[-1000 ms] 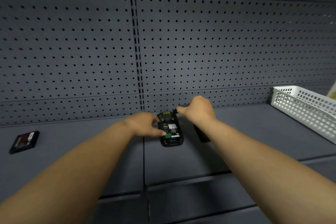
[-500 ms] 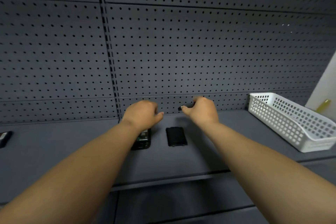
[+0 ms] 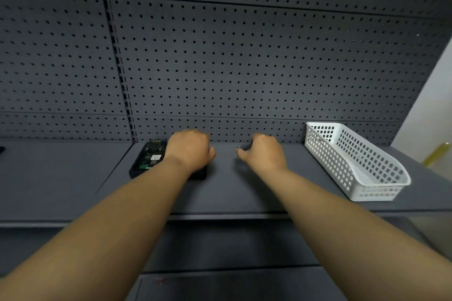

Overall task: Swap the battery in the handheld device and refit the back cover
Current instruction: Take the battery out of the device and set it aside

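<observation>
The black handheld device lies on the grey shelf with its back open, showing a circuit board and a white label. Just to its right lies a flat black back cover, mostly hidden under my left wrist. My left hand hovers above the cover with its fingers curled in, and nothing shows in it. My right hand is further right, above the shelf. It pinches a thin dark flat piece, seen edge-on, which looks like the battery.
A white perforated basket stands at the right end of the shelf. A grey pegboard wall rises close behind. A dark item shows at the far left edge. Something yellow sits past the shelf's right end.
My right hand lifted the dark piece off the device and carried it right. My left hand left the device and is now over the cover. My view turned right.
</observation>
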Available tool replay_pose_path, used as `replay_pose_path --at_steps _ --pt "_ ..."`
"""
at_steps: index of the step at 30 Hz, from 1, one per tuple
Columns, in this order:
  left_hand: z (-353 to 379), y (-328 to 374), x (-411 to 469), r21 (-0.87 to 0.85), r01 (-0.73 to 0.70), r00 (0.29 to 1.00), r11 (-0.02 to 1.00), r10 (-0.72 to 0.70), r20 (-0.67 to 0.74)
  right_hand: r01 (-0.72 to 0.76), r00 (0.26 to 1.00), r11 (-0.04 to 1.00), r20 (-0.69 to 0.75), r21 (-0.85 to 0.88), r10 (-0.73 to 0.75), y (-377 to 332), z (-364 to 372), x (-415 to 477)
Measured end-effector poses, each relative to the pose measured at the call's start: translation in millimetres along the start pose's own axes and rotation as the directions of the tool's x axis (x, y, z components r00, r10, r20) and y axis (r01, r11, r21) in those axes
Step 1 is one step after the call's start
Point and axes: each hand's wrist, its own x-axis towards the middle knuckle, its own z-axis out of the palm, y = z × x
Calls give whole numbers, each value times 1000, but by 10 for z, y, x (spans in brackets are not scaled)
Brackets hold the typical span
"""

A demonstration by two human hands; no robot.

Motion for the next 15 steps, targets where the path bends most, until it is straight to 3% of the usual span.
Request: replay_pose_path --at_steps 15 --pt "-76 96 -116 42 -55 998 998 55 -10 28 999 998 31 -61 -26 81 2 -131"
